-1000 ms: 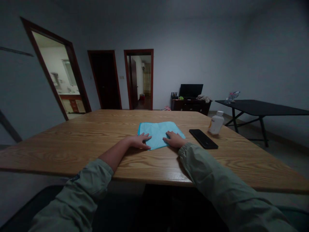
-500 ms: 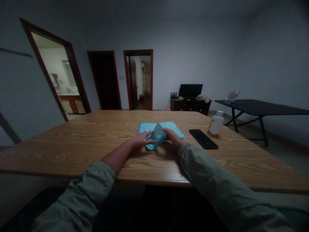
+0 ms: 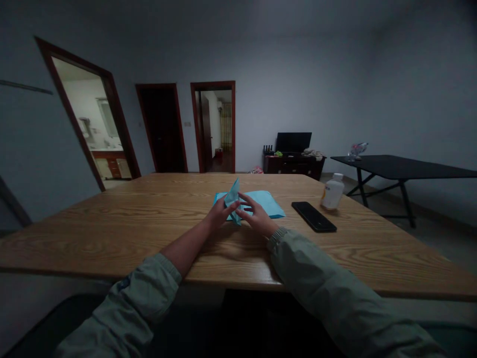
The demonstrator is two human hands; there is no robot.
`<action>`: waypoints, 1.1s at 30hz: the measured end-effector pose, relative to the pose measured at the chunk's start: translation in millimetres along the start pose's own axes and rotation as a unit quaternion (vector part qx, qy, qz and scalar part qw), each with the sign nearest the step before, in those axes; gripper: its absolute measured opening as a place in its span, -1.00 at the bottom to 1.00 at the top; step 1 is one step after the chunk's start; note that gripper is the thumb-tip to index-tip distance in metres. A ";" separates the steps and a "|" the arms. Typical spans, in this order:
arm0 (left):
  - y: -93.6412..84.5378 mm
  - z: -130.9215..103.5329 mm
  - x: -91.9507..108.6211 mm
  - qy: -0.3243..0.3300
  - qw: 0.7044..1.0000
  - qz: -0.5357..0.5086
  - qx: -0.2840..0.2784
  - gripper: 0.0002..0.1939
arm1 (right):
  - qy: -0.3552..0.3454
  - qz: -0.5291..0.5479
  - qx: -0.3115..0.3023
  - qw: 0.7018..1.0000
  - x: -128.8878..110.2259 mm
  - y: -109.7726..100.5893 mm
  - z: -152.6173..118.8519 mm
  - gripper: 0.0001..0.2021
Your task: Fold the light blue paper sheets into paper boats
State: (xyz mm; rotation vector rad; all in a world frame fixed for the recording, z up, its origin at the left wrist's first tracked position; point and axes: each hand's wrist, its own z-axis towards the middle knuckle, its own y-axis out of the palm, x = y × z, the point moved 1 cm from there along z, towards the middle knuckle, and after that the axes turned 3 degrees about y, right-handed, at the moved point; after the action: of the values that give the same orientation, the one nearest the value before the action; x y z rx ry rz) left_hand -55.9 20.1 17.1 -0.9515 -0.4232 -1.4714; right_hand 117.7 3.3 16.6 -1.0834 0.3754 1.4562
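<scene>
A light blue folded sheet of paper point(image 3: 233, 191) stands tilted on its edge above the wooden table, its creased point facing up. My left hand point(image 3: 218, 213) grips it from the left, thumb across the near face. My right hand point(image 3: 259, 218) is at its right side with the fingers stretched and spread, the fingertips at or very near the paper; contact is hard to make out. Behind both hands a flat blue sheet or packet point(image 3: 265, 201) lies on the table, partly covered by the hands and the folded paper.
To the right lies a black phone point(image 3: 313, 216), and beyond it stands a white bottle point(image 3: 333, 192) with a white cap. The wooden table point(image 3: 149, 223) has its near edge below my forearms. A black folding table point(image 3: 406, 165) stands farther right.
The folded paper has been turned more upright and narrower to view, shifting slightly left. My right hand has moved left and its fingers have spread; my left hand keeps its grip.
</scene>
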 end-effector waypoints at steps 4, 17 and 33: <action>0.1 -1.0 3.7 0.010 1.000 -0.010 -0.014 -0.43 | -0.024 -0.056 0.027 0.998 -2.3 -1.3 -1.5 -0.22; 4.4 -1.4 -5.8 -0.062 0.991 -0.120 0.007 -0.27 | -0.020 -0.103 0.007 0.994 -1.0 -7.8 -3.3 -0.35; -0.3 2.3 -1.6 -0.026 0.998 0.032 0.054 -0.67 | -0.019 -0.116 0.089 0.989 11.1 -7.6 6.4 -0.66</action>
State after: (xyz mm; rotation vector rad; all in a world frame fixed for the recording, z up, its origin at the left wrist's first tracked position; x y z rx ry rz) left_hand -55.6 22.9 17.4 -0.9102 -0.5014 -1.3542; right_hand 123.8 16.6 13.9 -0.9212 0.3343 1.2121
